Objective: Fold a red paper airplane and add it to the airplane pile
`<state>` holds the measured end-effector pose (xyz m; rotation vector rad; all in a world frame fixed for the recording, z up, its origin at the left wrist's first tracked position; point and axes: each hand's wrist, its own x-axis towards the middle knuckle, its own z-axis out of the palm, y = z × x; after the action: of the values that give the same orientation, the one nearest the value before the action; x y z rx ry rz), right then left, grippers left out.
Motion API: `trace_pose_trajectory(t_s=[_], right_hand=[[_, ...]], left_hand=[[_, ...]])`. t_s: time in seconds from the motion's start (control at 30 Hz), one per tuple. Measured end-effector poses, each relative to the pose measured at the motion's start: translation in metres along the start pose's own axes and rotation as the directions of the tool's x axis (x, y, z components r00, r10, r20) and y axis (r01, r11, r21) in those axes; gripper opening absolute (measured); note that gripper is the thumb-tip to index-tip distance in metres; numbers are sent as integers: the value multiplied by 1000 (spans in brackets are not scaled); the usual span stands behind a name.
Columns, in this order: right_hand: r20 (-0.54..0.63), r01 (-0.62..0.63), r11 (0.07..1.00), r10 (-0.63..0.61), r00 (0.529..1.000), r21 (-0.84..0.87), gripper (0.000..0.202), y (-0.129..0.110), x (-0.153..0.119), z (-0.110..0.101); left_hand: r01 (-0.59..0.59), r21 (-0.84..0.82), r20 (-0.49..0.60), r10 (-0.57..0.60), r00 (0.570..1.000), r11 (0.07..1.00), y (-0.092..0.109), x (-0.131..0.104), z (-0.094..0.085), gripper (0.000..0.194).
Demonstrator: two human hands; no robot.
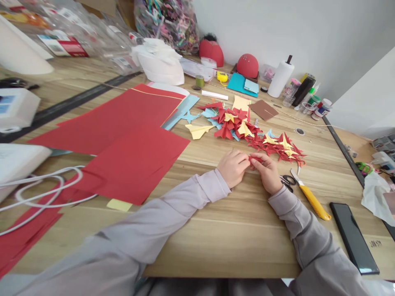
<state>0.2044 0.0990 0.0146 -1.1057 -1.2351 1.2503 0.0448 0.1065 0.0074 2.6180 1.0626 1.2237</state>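
Observation:
Between my two hands is a small piece of red folded paper [254, 159], mostly covered by fingers. My left hand [233, 168] pinches its left side, knuckles up. From the right, my right hand [267, 170] grips it with thumb and fingers. Just beyond my hands lies a pile of red folded paper figures [224, 130] with pointed tips, mixed with yellow and light blue ones. A yellow paper plane [199, 131] rests at the pile's left. Black-handled scissors [288, 181] and a yellow utility knife [313, 200] lie beside my right hand.
Large red paper sheets [138, 164] cover the left side, with a white cable [58, 197] over them. A black phone [353, 238] lies at the right front. At the back stand a tissue pack [160, 68], a white roll [280, 78] and several bottles [321, 109].

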Motion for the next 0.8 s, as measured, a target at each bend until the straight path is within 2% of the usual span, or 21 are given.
trace_pose_trajectory(t_s=[0.07,0.13,0.2,0.23,0.3,0.37,0.43,0.47,0.53,0.63,0.7,0.8], right_hand=[[25,34,999,-33,999,-35,30,0,-2,0],[52,84,994,-81,995,-76,37,-1,-4,0],[101,155,978,-142,985,-140,42,-4,-8,1],[133,200,963,-177,975,-179,41,-5,-10,1],[191,298,918,-254,948,-261,31,-7,-13,2],[188,360,870,-313,931,-335,20,-6,-14,3],[105,339,862,-324,940,-378,18,-2,-12,4],[52,305,876,-309,950,-375,19,1,-11,4],[-31,243,915,-267,963,-322,24,8,-8,4],[-47,220,944,-238,970,-245,28,15,-4,5],[-39,218,950,-232,972,-224,27,15,-3,4],[-59,211,962,-224,973,-175,27,12,-2,2]], left_hand=[[34,-14,-7,-34,999,999,-2,0,1,20],[132,-91,-47,-137,990,987,-5,0,2,19],[291,-224,-77,-314,946,930,-8,2,3,15],[380,-313,-83,-424,902,870,-10,3,3,12],[513,-527,-53,-628,776,678,-13,6,4,9],[536,-724,34,-753,657,435,-16,10,5,20],[503,-837,145,-798,585,216,-16,13,6,27],[487,-864,200,-798,568,130,-16,14,6,28],[470,-883,299,-772,561,-1,-11,14,8,29],[491,-862,428,-693,579,-122,-1,12,10,35],[514,-845,473,-651,593,-147,4,10,10,35],[530,-839,478,-632,610,-124,6,9,12,32]])
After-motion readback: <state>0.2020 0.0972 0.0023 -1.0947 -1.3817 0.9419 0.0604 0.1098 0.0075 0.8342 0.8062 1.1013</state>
